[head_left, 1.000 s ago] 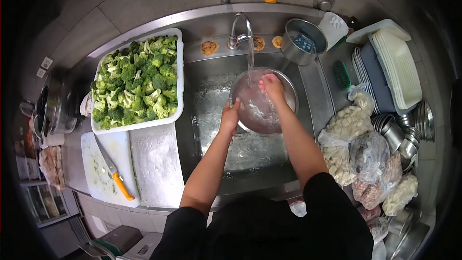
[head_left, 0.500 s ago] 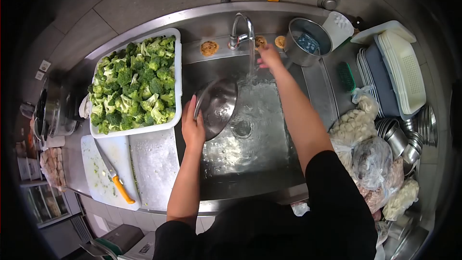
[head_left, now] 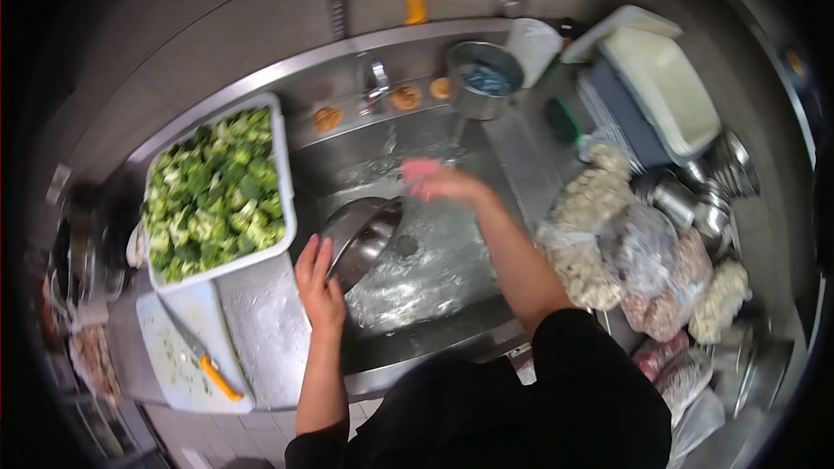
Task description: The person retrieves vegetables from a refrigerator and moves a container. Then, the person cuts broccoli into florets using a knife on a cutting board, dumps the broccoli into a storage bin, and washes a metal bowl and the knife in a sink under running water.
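A shiny metal bowl is tilted on its side over the water-covered steel sink. My left hand grips its rim from the left, fingers pointing up along the outside. My right hand is apart from the bowl, above and to the right of it over the water. Motion smears its fingers, so their pose is unclear. Behind both hands stands the tap, with splashing water below it.
Left of the sink is a white tray of cut broccoli. An orange-handled knife lies on a white cutting board. On the right are a metal pot, bagged food, plastic tubs and metal containers.
My right hand has come away from beside the tap, toward me and nearer the bowl. The bowl and left hand sit lower in view. The camera view has shifted and turned.
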The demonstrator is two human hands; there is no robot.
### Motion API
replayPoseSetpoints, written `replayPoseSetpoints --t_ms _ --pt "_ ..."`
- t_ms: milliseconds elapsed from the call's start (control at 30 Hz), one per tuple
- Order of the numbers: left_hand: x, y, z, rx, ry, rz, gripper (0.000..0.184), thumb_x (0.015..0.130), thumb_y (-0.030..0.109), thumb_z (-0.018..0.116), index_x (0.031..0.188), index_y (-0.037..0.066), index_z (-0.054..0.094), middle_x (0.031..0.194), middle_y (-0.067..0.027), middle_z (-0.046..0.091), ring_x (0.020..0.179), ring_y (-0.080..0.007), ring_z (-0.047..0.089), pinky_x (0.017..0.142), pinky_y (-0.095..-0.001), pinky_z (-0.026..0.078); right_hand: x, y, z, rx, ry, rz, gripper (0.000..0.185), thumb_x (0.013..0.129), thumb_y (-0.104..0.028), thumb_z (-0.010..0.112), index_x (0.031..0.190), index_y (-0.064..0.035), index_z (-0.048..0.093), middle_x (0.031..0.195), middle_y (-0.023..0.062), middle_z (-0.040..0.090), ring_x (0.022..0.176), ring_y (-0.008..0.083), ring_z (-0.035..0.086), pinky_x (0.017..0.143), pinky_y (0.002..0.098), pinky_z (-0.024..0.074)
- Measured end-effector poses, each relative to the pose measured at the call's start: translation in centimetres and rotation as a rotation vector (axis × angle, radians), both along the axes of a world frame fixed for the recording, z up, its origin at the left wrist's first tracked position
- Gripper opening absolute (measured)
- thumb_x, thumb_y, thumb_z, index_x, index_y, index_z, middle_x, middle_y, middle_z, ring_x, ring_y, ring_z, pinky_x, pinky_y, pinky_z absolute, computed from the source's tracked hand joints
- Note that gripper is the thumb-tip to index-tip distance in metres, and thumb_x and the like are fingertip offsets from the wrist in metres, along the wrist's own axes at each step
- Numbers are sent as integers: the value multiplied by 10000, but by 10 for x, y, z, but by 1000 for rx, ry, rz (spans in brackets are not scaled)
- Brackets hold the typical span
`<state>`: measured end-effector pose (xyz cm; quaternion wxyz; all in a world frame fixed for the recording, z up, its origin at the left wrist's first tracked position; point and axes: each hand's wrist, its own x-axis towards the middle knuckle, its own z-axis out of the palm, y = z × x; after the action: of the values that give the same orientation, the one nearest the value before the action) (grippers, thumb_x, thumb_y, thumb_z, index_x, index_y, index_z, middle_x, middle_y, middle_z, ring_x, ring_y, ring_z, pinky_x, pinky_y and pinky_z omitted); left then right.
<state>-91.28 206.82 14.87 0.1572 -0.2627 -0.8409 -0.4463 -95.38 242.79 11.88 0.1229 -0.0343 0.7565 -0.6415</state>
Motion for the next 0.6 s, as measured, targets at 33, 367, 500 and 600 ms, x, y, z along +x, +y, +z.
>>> replayPoseSetpoints --t_ms 33,367,500,600 --pt "-1 3 6 30 25 -39 664 682 -141 544 1296 100 613 1368 -172 532 1243 -361 507 1083 -435 385 31 -7 -30 -118 76 20 597 890 -171 669 1427 -89 421 1341 84 546 1041 155 598 758 330 547" --pt "49 49 87 297 -128 -525 606 915 252 641 1419 -10 431 1406 -220 500 1325 -341 464 1114 -428 332 232 43 92 345 271 -1157 229 930 -250 646 1035 -52 602 814 24 619 694 153 594 586 305 485" --pt "54 44 39 373 -553 -448 397 964 186 607 1307 -2 540 1141 -140 684 1058 -208 652 946 -327 472 274 125 179 -48 389 -1422 388 943 -115 543 1312 -48 444 1163 145 627 850 238 696 507 297 605" --pt "58 34 18 316 -640 -383 301 970 173 603 1221 7 607 1056 -111 709 957 -174 674 844 -292 505 270 205 222 -205 440 -1491 340 954 -126 523 1194 102 447 1015 204 626 719 323 702 526 367 634"
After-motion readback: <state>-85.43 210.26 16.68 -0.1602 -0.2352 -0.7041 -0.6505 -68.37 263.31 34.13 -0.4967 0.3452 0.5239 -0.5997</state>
